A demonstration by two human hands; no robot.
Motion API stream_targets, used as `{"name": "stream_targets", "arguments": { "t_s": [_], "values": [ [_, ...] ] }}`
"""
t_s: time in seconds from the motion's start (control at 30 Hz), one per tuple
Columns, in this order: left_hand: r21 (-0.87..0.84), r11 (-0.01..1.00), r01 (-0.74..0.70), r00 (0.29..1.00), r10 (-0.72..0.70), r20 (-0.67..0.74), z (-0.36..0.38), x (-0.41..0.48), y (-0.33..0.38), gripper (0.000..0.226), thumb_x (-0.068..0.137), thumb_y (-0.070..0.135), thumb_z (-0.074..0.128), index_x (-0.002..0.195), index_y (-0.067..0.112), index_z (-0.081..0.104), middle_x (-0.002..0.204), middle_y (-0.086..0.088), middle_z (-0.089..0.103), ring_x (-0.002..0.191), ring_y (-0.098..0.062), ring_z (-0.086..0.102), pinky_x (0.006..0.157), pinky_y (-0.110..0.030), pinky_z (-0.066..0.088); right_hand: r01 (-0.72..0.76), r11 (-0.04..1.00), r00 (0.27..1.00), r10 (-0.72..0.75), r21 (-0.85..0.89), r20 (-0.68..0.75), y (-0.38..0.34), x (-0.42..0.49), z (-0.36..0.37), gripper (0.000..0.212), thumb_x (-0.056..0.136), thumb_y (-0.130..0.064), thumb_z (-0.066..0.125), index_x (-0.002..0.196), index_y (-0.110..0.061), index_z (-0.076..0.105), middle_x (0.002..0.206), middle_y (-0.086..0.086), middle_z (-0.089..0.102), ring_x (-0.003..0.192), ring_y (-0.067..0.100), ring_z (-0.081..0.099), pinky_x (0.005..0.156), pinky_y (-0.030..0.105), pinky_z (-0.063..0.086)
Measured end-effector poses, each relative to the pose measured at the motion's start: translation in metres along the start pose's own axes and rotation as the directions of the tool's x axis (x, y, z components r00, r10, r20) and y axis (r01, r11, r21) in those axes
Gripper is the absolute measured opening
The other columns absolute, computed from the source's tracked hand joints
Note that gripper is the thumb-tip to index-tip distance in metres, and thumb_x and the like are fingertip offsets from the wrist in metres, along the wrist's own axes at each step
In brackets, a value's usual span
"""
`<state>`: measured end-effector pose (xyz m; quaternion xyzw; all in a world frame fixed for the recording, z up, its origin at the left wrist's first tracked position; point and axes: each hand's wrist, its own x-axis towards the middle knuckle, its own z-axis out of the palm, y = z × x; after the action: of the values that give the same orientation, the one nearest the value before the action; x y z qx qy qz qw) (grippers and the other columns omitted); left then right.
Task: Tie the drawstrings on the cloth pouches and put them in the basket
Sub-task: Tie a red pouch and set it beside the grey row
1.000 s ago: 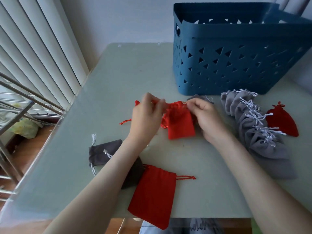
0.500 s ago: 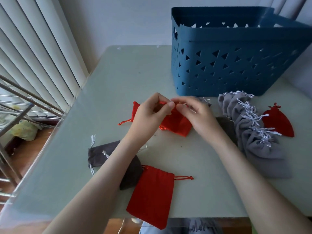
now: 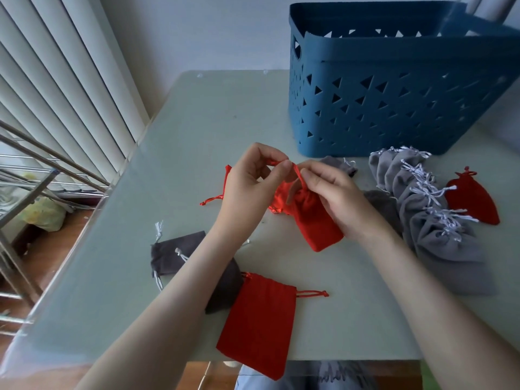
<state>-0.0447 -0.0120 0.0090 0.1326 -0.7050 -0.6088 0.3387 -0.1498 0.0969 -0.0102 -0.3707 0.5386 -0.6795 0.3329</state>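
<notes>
The table (image 3: 197, 130) carried everything. Beyond the right hand stood the blue basket (image 3: 394, 108), its contents hidden by its wall. Outside the right hand lay a row of grey pouches (image 3: 439, 226) cinched with white cords, and past them a closed red pouch (image 3: 475, 198). Under and beside the left forearm lay a flat red pouch (image 3: 259, 322) and some dark grey pouches (image 3: 174, 254), seemingly still to be tied.

The working pouch (image 3: 312, 220) lay between the hands, its gathered neck at the right fingertips. The left hand (image 3: 247, 190) pinched the drawstring (image 3: 295, 170) between thumb and forefinger. The right hand (image 3: 334, 198) pinched it close to the neck.

A knot seemed to be forming. It would go best with the neck kept bunched while the cord ends were drawn evenly and snugged against the cloth, since the shiny cord looked slippery.

No brand, label or writing was readable.
</notes>
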Motion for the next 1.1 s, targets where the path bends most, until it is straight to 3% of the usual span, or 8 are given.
{"name": "stream_targets", "arguments": {
  "t_s": [0.07,0.13,0.27,0.37,0.5,0.77,0.93,1.1],
  "values": [
    [0.102,0.995,-0.004,0.999,0.009,-0.050,0.000,0.000,-0.005,0.017,0.088,0.014,0.064,0.077,0.025,0.058,0.069,0.012,0.063,0.058,-0.012,0.050,0.052,-0.032,0.043,-0.025,0.999,0.999,0.025,0.033,-0.019,0.001,0.002,0.000,0.017,0.089,-0.018,0.051,0.091,-0.012,0.067,0.076,0.011,0.065,0.076,0.023,0.061,0.083,0.048,0.049],
    [0.168,0.986,-0.011,0.997,0.023,-0.068,0.001,0.000,-0.006,0.016,0.088,0.019,0.065,0.076,0.027,0.058,0.071,0.011,0.066,0.062,-0.022,0.052,0.056,-0.038,0.046,-0.026,1.000,0.999,0.026,0.003,-0.027,0.001,0.002,0.000,0.020,0.088,-0.014,0.048,0.090,-0.015,0.068,0.079,0.014,0.064,0.081,0.027,0.059,0.086,0.055,0.049],
    [0.182,0.983,-0.004,0.998,0.015,-0.060,0.003,-0.002,-0.003,0.014,0.088,0.015,0.065,0.076,0.019,0.059,0.064,0.007,0.063,0.049,-0.003,0.044,0.049,-0.014,0.035,0.061,0.977,0.996,-0.072,-0.203,-0.046,-0.003,-0.001,0.000,0.018,0.091,-0.023,0.051,0.084,-0.020,0.067,0.081,-0.003,0.066,0.082,0.011,0.058,0.082,0.030,0.042],
    [0.183,0.983,0.017,0.999,-0.008,-0.049,0.004,-0.002,-0.004,0.013,0.088,0.017,0.066,0.077,0.016,0.060,0.059,0.012,0.062,0.050,-0.001,0.047,0.050,-0.012,0.036,0.071,0.959,0.993,-0.093,-0.274,-0.067,-0.001,-0.002,-0.001,0.012,0.088,-0.026,0.058,0.082,-0.024,0.068,0.079,-0.002,0.064,0.077,0.011,0.055,0.077,0.029,0.041],
    [0.228,0.973,0.046,0.998,-0.035,-0.053,0.005,0.000,-0.010,0.014,0.088,0.021,0.066,0.075,0.018,0.060,0.061,0.009,0.059,0.053,-0.001,0.049,0.054,-0.015,0.039,0.068,0.963,0.987,-0.103,-0.262,-0.123,0.000,-0.001,0.000,0.013,0.090,-0.011,0.061,0.084,-0.021,0.066,0.072,-0.009,0.063,0.073,0.005,0.056,0.070,0.018,0.044],
    [0.373,0.928,0.027,0.999,-0.035,0.015,0.005,0.000,-0.020,0.010,0.090,0.021,0.062,0.080,0.022,0.065,0.073,0.015,0.065,0.068,0.002,0.057,0.066,-0.008,0.040,0.065,0.939,0.956,-0.156,-0.338,-0.249,0.003,0.001,0.001,0.011,0.090,-0.006,0.060,0.084,-0.015,0.063,0.069,-0.004,0.064,0.068,0.005,0.060,0.073,0.022,0.049],
    [0.451,0.892,-0.007,0.996,-0.033,0.080,0.005,-0.002,-0.022,0.008,0.087,0.019,0.066,0.079,0.019,0.066,0.065,0.011,0.060,0.063,0.002,0.052,0.062,-0.009,0.038,0.082,0.857,0.933,-0.245,-0.509,-0.262,0.010,0.001,-0.002,0.013,0.090,-0.011,0.062,0.080,-0.019,0.064,0.069,-0.008,0.063,0.070,0.006,0.059,0.075,0.029,0.049],
    [0.480,0.877,-0.018,0.991,-0.049,0.126,0.006,-0.002,-0.021,0.013,0.085,0.018,0.069,0.073,0.013,0.064,0.053,0.013,0.049,0.050,0.002,0.045,0.053,-0.012,0.033,0.126,0.822,0.945,-0.269,-0.556,-0.184,0.008,0.002,0.002,0.009,0.089,-0.008,0.062,0.081,-0.011,0.064,0.073,-0.010,0.060,0.072,-0.002,0.053,0.072,0.014,0.040]
  ]
}}
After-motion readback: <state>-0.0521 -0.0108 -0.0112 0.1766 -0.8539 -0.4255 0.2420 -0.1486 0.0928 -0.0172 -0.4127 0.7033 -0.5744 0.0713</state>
